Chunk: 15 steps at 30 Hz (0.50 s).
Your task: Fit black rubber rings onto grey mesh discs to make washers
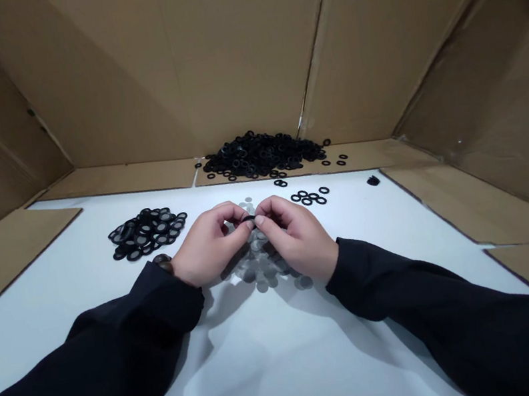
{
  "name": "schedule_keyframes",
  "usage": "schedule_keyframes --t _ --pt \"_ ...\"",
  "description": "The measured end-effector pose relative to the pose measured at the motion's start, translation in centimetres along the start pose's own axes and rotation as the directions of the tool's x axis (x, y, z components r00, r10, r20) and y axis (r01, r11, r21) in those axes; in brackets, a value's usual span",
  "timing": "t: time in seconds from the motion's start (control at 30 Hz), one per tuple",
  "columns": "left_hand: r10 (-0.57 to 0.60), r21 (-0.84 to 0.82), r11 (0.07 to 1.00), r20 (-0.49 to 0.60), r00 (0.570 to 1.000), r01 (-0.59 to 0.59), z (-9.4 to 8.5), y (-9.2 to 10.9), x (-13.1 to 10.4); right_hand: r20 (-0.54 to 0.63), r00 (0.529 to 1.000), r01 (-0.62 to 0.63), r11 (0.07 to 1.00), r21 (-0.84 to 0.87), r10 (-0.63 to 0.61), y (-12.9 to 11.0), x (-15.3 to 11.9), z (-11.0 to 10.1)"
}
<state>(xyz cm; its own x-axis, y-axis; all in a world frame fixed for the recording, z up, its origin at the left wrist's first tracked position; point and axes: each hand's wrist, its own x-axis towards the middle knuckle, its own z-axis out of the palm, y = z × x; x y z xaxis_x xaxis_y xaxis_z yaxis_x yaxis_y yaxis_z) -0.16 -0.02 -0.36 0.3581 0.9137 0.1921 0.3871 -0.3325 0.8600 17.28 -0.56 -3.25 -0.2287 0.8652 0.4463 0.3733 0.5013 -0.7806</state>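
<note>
Between the fingertips of both hands is a small black ring, seen nearly edge-on. My left hand pinches its left side with thumb and fingers, and my right hand grips its right side the same way. Whether a disc sits inside the ring is hidden by the fingers. Below and behind the hands lies a spread of small grey translucent discs, partly covered by them. To the left is a heap of black rings with grey discs in them.
A large pile of black rings rests against the back cardboard wall. Several loose black rings lie right of the hands, with a small black lump farther right. Cardboard walls and strips border the white table.
</note>
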Motion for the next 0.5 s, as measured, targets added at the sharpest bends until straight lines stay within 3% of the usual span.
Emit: schedule_keyframes --t 0.2,0.5 --pt "-0.059 -0.105 0.993 -0.061 0.996 0.053 0.19 -0.1 0.1 0.053 0.998 -0.03 0.999 0.044 0.027 0.5 0.0 0.27" --pt "-0.066 -0.108 0.992 -0.01 0.998 0.064 0.46 -0.35 0.02 0.02 0.997 -0.071 0.995 0.072 0.07 0.56 0.03 0.21"
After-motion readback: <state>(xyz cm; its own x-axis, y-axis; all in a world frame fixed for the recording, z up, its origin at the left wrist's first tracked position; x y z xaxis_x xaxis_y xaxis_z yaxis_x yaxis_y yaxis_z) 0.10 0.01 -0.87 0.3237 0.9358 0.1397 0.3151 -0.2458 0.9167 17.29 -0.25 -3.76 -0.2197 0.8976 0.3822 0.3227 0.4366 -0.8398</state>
